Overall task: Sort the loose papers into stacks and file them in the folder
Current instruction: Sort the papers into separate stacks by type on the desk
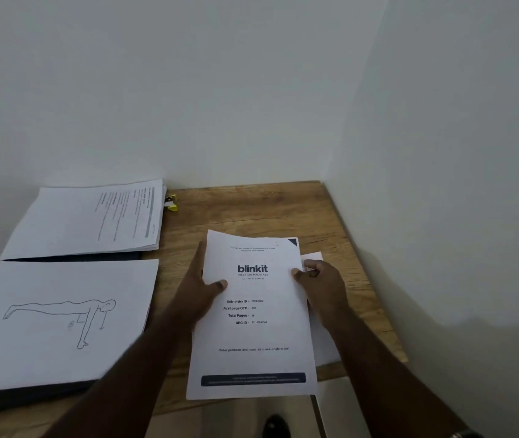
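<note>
A white printed sheet headed "blinkit" (251, 330) is held above the wooden table (251, 213), its lower edge past the table's front. My left hand (199, 289) holds its left edge, thumb on top and index finger stretched up along the side. My right hand (321, 279) pinches its right edge. More white papers (324, 343) lie beneath it on the right. On the left lies an open dark folder (30, 395) with a stack showing a plank-pose drawing (58, 320) on the near half and a text stack (93, 219) on the far half.
White walls close the table in at the back and right. A small yellow clip (171, 202) lies beside the far stack. Bare wood shows behind the held sheet. Below the table's front edge is floor with a dark shoe (275, 425).
</note>
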